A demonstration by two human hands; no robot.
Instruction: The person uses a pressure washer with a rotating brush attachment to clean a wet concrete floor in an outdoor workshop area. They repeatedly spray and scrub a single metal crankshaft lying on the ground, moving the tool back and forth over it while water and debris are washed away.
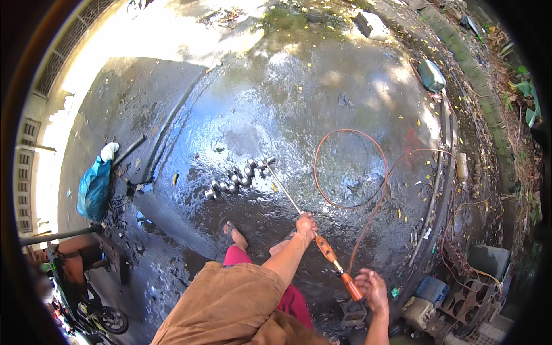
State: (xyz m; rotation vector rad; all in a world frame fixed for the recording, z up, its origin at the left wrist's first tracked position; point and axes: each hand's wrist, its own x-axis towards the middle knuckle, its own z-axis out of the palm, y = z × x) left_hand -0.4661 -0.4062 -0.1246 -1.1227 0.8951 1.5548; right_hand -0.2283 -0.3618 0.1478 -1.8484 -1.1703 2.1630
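My left hand (307, 225) is closed around a long spray lance (286, 191) with an orange handle (326, 249). Its thin metal tube slants up and left, and the tip lies close to the right end of a crankshaft (238, 178). The shiny metal crankshaft rests on the wet, dark ground in front of my feet. Beside the rear end of the orange handle is my right hand (374, 288), its fingers loosely bent and apart; whether they touch the handle I cannot tell. A reddish-brown hose (370, 220) runs up from near the handle.
The hose lies in a large loop (315, 167) on the ground to the right. A blue bag (95, 190) stands at the left, above a parked motorbike (109, 319). Machine parts and containers (434, 290) crowd the lower right. A green container (431, 76) stands farther off.
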